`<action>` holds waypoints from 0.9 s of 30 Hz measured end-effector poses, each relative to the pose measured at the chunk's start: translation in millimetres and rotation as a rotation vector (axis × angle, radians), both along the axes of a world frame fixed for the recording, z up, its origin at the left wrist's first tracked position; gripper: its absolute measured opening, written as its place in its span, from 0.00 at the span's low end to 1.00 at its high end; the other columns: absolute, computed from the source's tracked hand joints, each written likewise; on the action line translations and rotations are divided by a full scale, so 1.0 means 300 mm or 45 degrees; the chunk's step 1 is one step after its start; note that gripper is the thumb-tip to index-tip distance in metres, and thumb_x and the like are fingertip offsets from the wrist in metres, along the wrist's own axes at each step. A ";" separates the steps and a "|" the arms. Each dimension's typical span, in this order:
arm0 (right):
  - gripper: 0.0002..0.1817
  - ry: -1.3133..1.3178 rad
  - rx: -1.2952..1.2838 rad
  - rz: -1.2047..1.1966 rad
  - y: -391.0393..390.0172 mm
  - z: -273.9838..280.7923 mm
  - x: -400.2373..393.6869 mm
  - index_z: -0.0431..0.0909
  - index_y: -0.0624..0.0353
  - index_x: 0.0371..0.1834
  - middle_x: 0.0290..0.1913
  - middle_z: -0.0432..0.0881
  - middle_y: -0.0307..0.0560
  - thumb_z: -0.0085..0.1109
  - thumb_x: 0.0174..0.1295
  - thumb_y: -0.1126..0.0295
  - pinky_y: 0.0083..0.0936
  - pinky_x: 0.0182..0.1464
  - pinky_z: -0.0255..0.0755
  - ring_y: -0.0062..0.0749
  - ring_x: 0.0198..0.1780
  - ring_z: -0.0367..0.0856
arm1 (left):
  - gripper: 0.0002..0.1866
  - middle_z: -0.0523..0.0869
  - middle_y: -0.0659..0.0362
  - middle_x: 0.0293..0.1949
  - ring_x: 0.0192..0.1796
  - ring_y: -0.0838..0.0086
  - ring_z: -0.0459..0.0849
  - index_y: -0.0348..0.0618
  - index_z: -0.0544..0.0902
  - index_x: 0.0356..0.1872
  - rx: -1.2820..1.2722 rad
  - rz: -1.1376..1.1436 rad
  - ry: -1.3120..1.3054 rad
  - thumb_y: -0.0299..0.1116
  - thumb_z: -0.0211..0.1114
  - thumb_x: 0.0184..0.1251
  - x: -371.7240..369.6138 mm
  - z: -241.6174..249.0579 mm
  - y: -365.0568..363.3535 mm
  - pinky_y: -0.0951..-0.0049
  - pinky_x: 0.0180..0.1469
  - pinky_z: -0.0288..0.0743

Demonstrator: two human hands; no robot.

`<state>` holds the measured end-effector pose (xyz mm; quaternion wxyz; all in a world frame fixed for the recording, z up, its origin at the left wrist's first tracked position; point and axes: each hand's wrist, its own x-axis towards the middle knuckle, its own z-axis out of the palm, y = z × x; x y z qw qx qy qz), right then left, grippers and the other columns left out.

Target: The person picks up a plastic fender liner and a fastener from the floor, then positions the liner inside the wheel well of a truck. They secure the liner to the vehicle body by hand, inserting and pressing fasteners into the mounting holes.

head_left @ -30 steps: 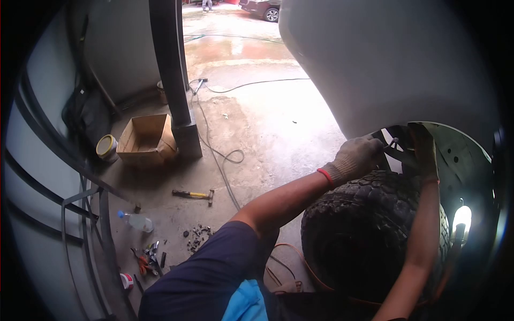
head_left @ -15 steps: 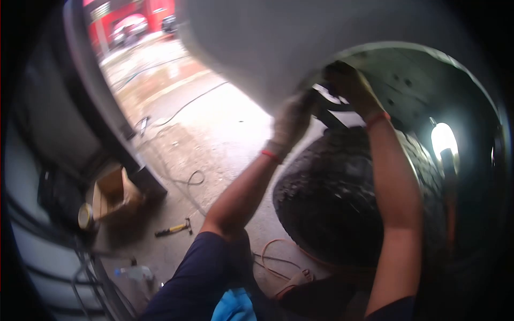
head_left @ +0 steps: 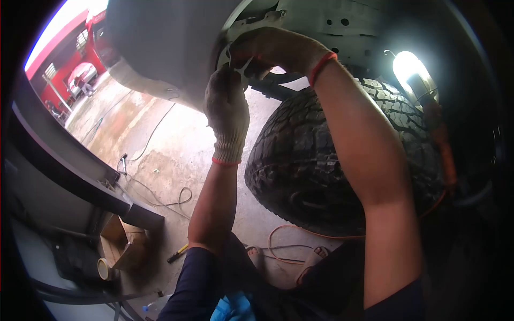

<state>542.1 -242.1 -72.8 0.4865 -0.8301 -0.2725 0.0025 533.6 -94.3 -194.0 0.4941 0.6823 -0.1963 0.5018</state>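
My left hand (head_left: 227,104), in a knit work glove with a red cuff edge, is raised with its fingers curled at the inner edge of a grey vehicle body panel (head_left: 166,48). Just above and to its right, my right hand (head_left: 286,51), gloved alike, reaches into the wheel well (head_left: 358,35) with bent fingers. A thin, pale strip or edge shows between the hands; what the fingertips grip is hidden. Below my right forearm sits a large treaded tire (head_left: 300,144).
A lit work lamp (head_left: 412,72) hangs right of the tire, with an orange cord (head_left: 276,235) on the floor. At left are a dark post (head_left: 85,166), an open cardboard box (head_left: 120,246) and a partly hidden yellow-handled hammer (head_left: 179,253). A hose (head_left: 182,200) lies on the concrete.
The view has shifted, so the tire and lamp appear higher and the panel further left. My hands have come closer together at the panel edge, the left one now more upright.
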 end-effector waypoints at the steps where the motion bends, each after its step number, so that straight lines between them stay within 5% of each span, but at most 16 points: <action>1: 0.11 0.020 0.054 0.105 -0.009 0.003 0.009 0.84 0.56 0.51 0.46 0.86 0.40 0.58 0.71 0.67 0.24 0.46 0.83 0.22 0.44 0.86 | 0.09 0.89 0.50 0.41 0.41 0.58 0.88 0.38 0.84 0.46 -0.045 -0.033 0.011 0.30 0.62 0.72 0.007 0.006 0.000 0.63 0.45 0.80; 3: 0.13 -0.148 0.071 0.218 -0.018 0.004 0.022 0.84 0.56 0.53 0.46 0.86 0.40 0.59 0.71 0.64 0.24 0.46 0.83 0.22 0.42 0.87 | 0.08 0.89 0.51 0.41 0.40 0.59 0.88 0.38 0.85 0.45 -0.085 -0.053 0.011 0.30 0.62 0.71 0.007 0.023 0.005 0.65 0.45 0.80; 10: 0.12 -0.357 0.078 -0.101 0.026 0.022 0.021 0.86 0.56 0.51 0.44 0.88 0.40 0.62 0.70 0.65 0.24 0.43 0.84 0.24 0.42 0.87 | 0.08 0.91 0.50 0.40 0.40 0.60 0.91 0.45 0.88 0.45 -0.153 -0.017 0.021 0.34 0.67 0.69 0.090 0.005 0.006 0.63 0.43 0.82; 12: 0.11 -1.786 -0.405 -0.073 -0.003 -0.001 0.092 0.87 0.57 0.49 0.41 0.88 0.39 0.64 0.67 0.66 0.23 0.42 0.83 0.22 0.41 0.86 | 0.08 0.90 0.47 0.36 0.37 0.55 0.90 0.45 0.87 0.43 -0.085 0.048 0.080 0.36 0.67 0.69 0.086 0.024 0.001 0.59 0.40 0.81; 13: 0.11 -1.796 -0.382 -0.028 0.009 0.002 0.078 0.87 0.57 0.49 0.41 0.88 0.39 0.64 0.67 0.66 0.23 0.42 0.83 0.22 0.41 0.86 | 0.08 0.89 0.46 0.35 0.37 0.52 0.90 0.45 0.87 0.42 -0.018 0.116 0.160 0.36 0.67 0.70 0.069 0.041 0.007 0.58 0.38 0.80; 15: 0.11 -0.525 0.123 -0.191 0.042 0.016 0.007 0.89 0.52 0.47 0.40 0.90 0.36 0.65 0.63 0.65 0.26 0.48 0.80 0.24 0.41 0.85 | 0.09 0.88 0.45 0.35 0.37 0.48 0.88 0.44 0.86 0.42 -0.057 0.067 -0.001 0.38 0.66 0.70 0.089 0.033 0.018 0.56 0.37 0.79; 21: 0.13 -0.637 0.043 -0.079 0.037 0.009 0.036 0.87 0.58 0.50 0.43 0.89 0.40 0.65 0.62 0.71 0.27 0.48 0.80 0.23 0.41 0.84 | 0.10 0.87 0.49 0.34 0.37 0.51 0.88 0.45 0.85 0.45 0.466 0.415 0.058 0.35 0.59 0.73 -0.167 0.178 0.152 0.56 0.40 0.81; 22: 0.14 -0.296 0.304 0.059 0.039 0.008 0.019 0.85 0.61 0.51 0.43 0.89 0.43 0.64 0.63 0.72 0.27 0.48 0.79 0.24 0.41 0.84 | 0.10 0.87 0.49 0.34 0.36 0.51 0.88 0.45 0.84 0.45 0.576 0.479 0.098 0.35 0.57 0.73 -0.206 0.199 0.152 0.55 0.38 0.81; 27: 0.13 -0.560 0.026 -0.071 0.051 0.027 -0.014 0.84 0.63 0.51 0.42 0.88 0.43 0.63 0.64 0.73 0.25 0.48 0.79 0.24 0.42 0.84 | 0.10 0.88 0.49 0.36 0.37 0.51 0.89 0.46 0.83 0.47 0.511 0.444 0.057 0.35 0.59 0.72 -0.161 0.142 0.141 0.54 0.38 0.82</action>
